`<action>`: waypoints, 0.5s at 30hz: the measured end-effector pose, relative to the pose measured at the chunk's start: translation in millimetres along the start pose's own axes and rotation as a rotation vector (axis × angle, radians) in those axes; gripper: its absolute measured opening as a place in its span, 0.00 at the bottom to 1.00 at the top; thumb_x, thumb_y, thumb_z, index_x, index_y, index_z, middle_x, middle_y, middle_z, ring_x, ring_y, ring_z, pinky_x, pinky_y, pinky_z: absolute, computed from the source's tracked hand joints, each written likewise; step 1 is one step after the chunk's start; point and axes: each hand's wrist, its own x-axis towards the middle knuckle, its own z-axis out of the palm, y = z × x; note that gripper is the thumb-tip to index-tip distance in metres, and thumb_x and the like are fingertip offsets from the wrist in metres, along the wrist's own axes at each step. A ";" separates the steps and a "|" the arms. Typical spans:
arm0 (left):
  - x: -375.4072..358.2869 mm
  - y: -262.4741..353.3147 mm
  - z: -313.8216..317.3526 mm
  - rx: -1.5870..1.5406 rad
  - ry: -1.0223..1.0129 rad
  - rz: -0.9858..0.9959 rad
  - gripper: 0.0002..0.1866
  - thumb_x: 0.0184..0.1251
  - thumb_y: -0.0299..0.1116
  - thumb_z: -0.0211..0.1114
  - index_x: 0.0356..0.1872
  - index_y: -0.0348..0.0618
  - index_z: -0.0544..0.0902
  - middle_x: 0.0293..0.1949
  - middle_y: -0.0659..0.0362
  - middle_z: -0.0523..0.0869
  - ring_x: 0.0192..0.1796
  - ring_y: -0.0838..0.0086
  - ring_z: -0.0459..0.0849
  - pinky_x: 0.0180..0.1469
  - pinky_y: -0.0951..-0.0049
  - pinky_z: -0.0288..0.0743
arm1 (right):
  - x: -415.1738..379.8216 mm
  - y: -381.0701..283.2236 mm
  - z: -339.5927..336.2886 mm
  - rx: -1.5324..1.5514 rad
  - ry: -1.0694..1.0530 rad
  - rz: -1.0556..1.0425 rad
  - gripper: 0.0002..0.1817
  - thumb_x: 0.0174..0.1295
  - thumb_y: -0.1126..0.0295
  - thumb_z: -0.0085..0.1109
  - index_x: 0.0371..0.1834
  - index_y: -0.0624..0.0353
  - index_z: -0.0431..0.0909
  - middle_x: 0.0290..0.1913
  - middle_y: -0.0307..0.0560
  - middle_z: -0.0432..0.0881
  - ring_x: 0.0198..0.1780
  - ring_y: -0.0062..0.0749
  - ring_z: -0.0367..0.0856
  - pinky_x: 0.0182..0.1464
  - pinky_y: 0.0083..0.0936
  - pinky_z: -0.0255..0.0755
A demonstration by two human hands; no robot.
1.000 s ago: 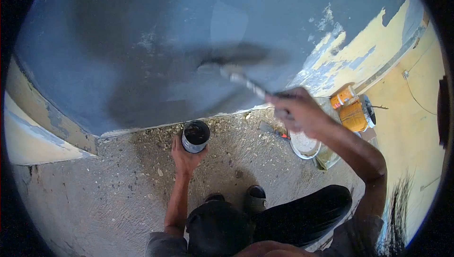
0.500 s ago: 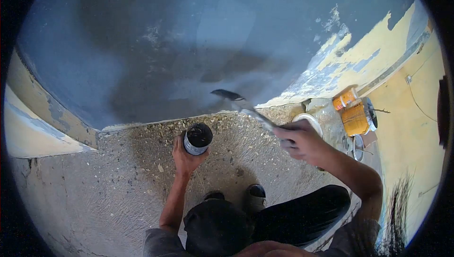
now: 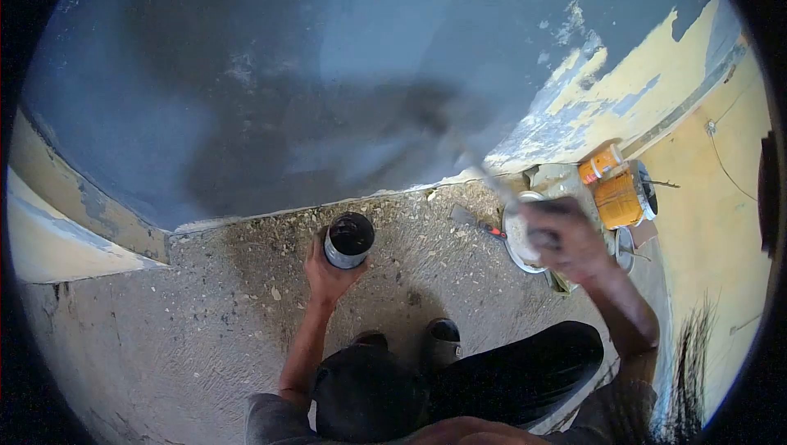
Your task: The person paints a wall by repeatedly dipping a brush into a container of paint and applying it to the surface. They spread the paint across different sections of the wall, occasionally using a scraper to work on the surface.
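Note:
My left hand point(image 3: 329, 279) is wrapped round a small can point(image 3: 346, 257) with dark contents, held upright above the floor near the foot of the wall. My right hand point(image 3: 570, 240), smeared by motion, grips the long pale handle of a brush point(image 3: 490, 179). The brush's dark head is blurred and lies over the grey-blue part of the wall point(image 3: 381, 31); whether it touches the surface I cannot tell.
A scraper point(image 3: 475, 221) with a red and black handle lies by a white-rimmed bucket point(image 3: 518, 252), partly behind my right hand. Orange containers point(image 3: 617, 202) stand at the right by the yellow wall point(image 3: 705, 191). My feet are on the rough floor point(image 3: 205, 306).
My right hand has moved right with the brush, and the brush head has shifted up and to the right. The scraper has come into view. The can sits slightly further right.

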 end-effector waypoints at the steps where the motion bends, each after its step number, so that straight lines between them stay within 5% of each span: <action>1: 1.5 6.3 1.2 0.001 0.003 0.003 0.42 0.35 0.43 0.83 0.56 0.38 0.76 0.48 0.46 0.84 0.50 0.52 0.85 0.52 0.56 0.80 | 13.6 17.9 -2.3 0.015 -0.047 0.139 0.12 0.65 0.61 0.66 0.35 0.59 0.81 0.18 0.29 0.68 0.13 0.11 0.60 0.12 0.16 0.48; 3: 3.2 23.7 2.0 0.051 -0.027 0.065 0.42 0.35 0.42 0.83 0.56 0.37 0.76 0.48 0.45 0.84 0.49 0.53 0.86 0.51 0.56 0.81 | 41.4 21.1 7.1 0.013 -0.078 0.235 0.14 0.64 0.59 0.66 0.35 0.61 0.80 0.19 0.32 0.71 0.14 0.12 0.62 0.12 0.18 0.49; 5: -0.4 30.3 5.6 0.040 -0.052 0.027 0.42 0.35 0.43 0.84 0.56 0.36 0.76 0.49 0.46 0.85 0.51 0.56 0.86 0.53 0.58 0.81 | 71.0 14.0 7.9 -0.124 -0.029 -0.028 0.15 0.63 0.59 0.67 0.36 0.62 0.80 0.19 0.33 0.72 0.13 0.11 0.61 0.11 0.17 0.47; 9: -1.9 28.7 4.7 0.012 -0.063 0.044 0.43 0.35 0.43 0.85 0.56 0.35 0.77 0.51 0.48 0.86 0.52 0.60 0.87 0.55 0.60 0.81 | 31.5 -60.6 1.6 -0.090 0.018 -0.228 0.14 0.64 0.60 0.64 0.37 0.62 0.80 0.18 0.30 0.70 0.11 0.08 0.56 0.09 0.13 0.44; 11: -5.5 22.8 8.4 -0.061 -0.070 0.017 0.41 0.35 0.42 0.84 0.55 0.37 0.77 0.49 0.48 0.86 0.50 0.60 0.87 0.53 0.59 0.82 | 0.0 -84.2 -17.6 -0.105 0.129 -0.478 0.18 0.73 0.63 0.52 0.53 0.69 0.77 0.16 0.25 0.59 0.09 0.08 0.50 0.08 0.12 0.42; 15: 5.6 19.2 12.4 -0.130 -0.055 0.080 0.39 0.35 0.40 0.84 0.53 0.37 0.77 0.48 0.49 0.87 0.49 0.62 0.87 0.51 0.61 0.81 | -49.2 -107.1 -57.9 0.135 0.161 -0.700 0.22 0.77 0.63 0.43 0.65 0.69 0.68 0.20 0.27 0.53 0.10 0.07 0.47 0.08 0.11 0.42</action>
